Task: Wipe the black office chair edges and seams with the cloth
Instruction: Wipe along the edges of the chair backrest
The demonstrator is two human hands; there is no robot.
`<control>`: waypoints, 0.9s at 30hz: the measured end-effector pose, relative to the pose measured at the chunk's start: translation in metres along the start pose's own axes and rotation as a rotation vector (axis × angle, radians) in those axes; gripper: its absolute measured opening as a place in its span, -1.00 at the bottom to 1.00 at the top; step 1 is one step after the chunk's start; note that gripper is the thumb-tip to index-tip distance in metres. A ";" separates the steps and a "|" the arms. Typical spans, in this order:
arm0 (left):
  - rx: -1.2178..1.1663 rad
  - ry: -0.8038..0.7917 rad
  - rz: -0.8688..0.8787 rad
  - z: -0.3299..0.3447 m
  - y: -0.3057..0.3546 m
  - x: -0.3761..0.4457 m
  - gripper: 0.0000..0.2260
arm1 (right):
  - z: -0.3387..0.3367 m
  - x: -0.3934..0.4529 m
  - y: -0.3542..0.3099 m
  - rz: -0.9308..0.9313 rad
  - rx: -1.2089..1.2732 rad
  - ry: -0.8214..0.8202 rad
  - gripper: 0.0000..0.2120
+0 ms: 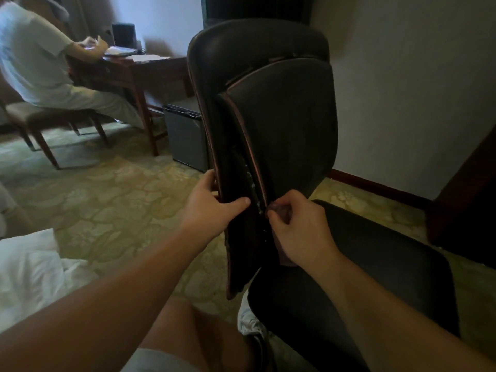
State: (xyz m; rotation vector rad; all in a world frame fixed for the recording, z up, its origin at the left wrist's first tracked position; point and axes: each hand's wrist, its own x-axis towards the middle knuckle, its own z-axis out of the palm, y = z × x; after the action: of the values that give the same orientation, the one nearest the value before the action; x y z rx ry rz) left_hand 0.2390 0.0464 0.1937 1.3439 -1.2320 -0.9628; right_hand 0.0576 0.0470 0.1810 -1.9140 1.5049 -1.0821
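The patterned carpet [112, 200] is seen across the floor from 9 o'clock through 6 o'clock. The black office chair [284, 124] occupies the centre of the view, with its backrest upright toward 12 o'clock and its seat [375, 269] extending toward 4 o'clock. A reddish piping seam [249, 146] is seen running down the backrest edge toward the hands.

A seated person [40, 63] in pale clothing is located at 10 o'clock, at a dark wooden desk [128, 68] on which papers and a dark device are placed. A grey box-shaped cabinet [185, 135] is positioned on the floor between the desk and the chair, at about 11 o'clock from the hands. White bedding [29, 267] is visible at 8 o'clock.

The left hand [212, 202] is wrapped around the outer edge of the backrest, with the thumb pressed on the near face and the fingers curled behind it. The right hand [298, 224], just beside it at 3 o'clock, is closed with curled fingers pinching a small dark cloth [279, 210] against the piping seam. The cloth is mostly hidden by the fingers, and its colour cannot be determined reliably.

No legible brand, label or writing is shown on any item.
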 end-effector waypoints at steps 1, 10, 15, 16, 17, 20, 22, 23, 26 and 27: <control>-0.007 0.003 -0.004 0.000 0.000 0.001 -0.53 | 0.000 0.002 -0.001 -0.009 -0.016 -0.022 -0.90; -0.071 0.014 -0.049 -0.001 -0.001 0.016 -0.45 | 0.004 0.020 -0.005 -0.030 -0.070 -0.069 -0.91; -0.101 0.007 -0.044 -0.006 -0.007 0.021 -0.46 | 0.009 0.023 -0.010 -0.017 -0.059 -0.094 -0.91; -0.105 0.005 -0.040 -0.008 -0.008 0.021 -0.47 | 0.011 0.023 -0.011 -0.016 -0.051 -0.098 -0.91; -0.105 0.003 -0.039 -0.011 -0.009 0.021 -0.48 | 0.013 0.022 -0.013 -0.015 -0.045 -0.103 -0.91; -0.107 -0.020 -0.053 -0.022 -0.010 0.019 -0.47 | 0.016 0.018 -0.018 -0.023 -0.052 -0.125 -0.91; -0.113 -0.037 -0.062 -0.029 -0.010 0.017 -0.49 | 0.018 0.015 -0.021 -0.024 -0.063 -0.140 -0.91; -0.110 -0.041 -0.063 -0.032 -0.009 0.016 -0.50 | 0.018 0.014 -0.023 -0.024 -0.065 -0.145 -0.91; -0.092 -0.049 -0.053 -0.036 -0.008 0.015 -0.51 | 0.019 0.011 -0.025 -0.008 -0.067 -0.126 -0.89; -0.089 -0.049 -0.050 -0.037 -0.008 0.015 -0.51 | 0.020 0.009 -0.026 0.006 -0.055 -0.103 -0.89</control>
State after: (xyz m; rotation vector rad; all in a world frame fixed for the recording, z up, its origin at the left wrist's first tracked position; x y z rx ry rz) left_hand 0.2785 0.0376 0.1922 1.2931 -1.1831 -1.0795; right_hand 0.0896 0.0434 0.1922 -1.9695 1.4966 -0.9338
